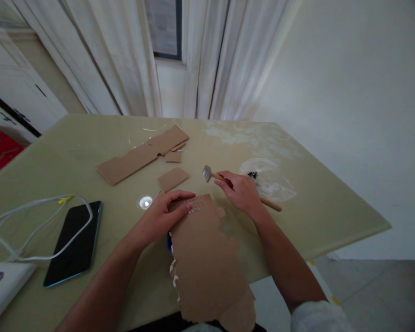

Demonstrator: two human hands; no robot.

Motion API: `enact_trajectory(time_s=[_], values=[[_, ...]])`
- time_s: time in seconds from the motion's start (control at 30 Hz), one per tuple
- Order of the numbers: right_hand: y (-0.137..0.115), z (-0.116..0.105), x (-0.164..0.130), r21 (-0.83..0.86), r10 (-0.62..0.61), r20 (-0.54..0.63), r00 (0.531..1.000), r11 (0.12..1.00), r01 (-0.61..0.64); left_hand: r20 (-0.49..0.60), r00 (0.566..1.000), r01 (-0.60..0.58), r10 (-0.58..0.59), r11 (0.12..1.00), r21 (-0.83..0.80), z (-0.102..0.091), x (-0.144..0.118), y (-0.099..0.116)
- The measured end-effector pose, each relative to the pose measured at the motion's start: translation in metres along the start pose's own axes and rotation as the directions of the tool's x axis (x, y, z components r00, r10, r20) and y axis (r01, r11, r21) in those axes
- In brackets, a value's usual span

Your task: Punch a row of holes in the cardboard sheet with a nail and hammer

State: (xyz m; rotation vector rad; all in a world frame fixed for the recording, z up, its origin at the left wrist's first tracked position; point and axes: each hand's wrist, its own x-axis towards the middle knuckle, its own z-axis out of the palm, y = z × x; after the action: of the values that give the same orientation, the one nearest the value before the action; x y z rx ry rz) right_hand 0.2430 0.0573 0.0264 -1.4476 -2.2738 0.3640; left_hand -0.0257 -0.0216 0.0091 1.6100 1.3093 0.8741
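My right hand [240, 190] is closed round the wooden handle of a small hammer [207, 174]. Its grey metal head points left, above the table and apart from the cardboard. A large brown cardboard sheet [207, 258] with torn, ragged edges lies in front of me, reaching past the near table edge. My left hand [162, 216] grips its far left corner, thumb on top and fingers along the far edge. Beside the thumb, several small dots [198, 203] mark the cardboard; whether they are holes or nail heads I cannot make out. Something blue shows under the sheet's left side.
Cardboard strips [134, 159] and a small cardboard piece [173, 179] lie farther back. A clear plastic bag [273, 184] with small dark pieces is at the right. A small round white object [145, 203], a black tablet [74, 242] and a white cable [38, 258] are on the left.
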Motion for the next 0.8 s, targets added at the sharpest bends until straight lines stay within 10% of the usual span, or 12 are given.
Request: enact_trajectory(time_s=[0.57,0.8], values=[[0.007,0.031,0.003,-0.267,0.201,0.076,0.977,0.948,-0.175,-0.297,0.943,0.117,-0.153,0.984,-0.136,-0.014,0.012,-0.018],[0.013,0.035,0.006,-0.287,0.242,0.112,0.964,0.936,-0.202,-0.538,0.822,0.430,-0.188,0.825,0.367,-0.056,0.010,-0.042]])
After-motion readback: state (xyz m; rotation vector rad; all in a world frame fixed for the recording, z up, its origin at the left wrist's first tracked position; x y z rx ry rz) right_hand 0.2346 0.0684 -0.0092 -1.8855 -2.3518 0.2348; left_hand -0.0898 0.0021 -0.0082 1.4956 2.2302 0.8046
